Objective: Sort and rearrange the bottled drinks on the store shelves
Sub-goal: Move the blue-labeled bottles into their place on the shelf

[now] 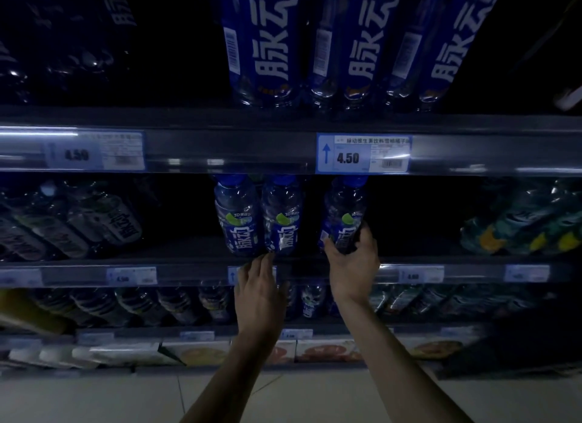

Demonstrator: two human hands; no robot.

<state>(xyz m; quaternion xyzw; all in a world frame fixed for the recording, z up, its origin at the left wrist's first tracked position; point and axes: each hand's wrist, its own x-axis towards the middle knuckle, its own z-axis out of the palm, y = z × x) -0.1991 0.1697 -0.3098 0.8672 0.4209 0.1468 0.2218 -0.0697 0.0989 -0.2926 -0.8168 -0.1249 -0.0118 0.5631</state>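
Three blue-labelled drink bottles stand on the middle shelf. My right hand grips the base of the rightmost bottle, thumb on its left side and fingers on its right. My left hand reaches up with fingers apart, its fingertips touching the base of the middle bottle. The left bottle stands right beside that one. A gap separates these two from the held bottle.
Larger blue bottles fill the upper shelf above a 4.50 price tag. Dark bottles lie at the middle shelf's left, greenish ones at its right. More bottles and boxed goods fill the lower shelves.
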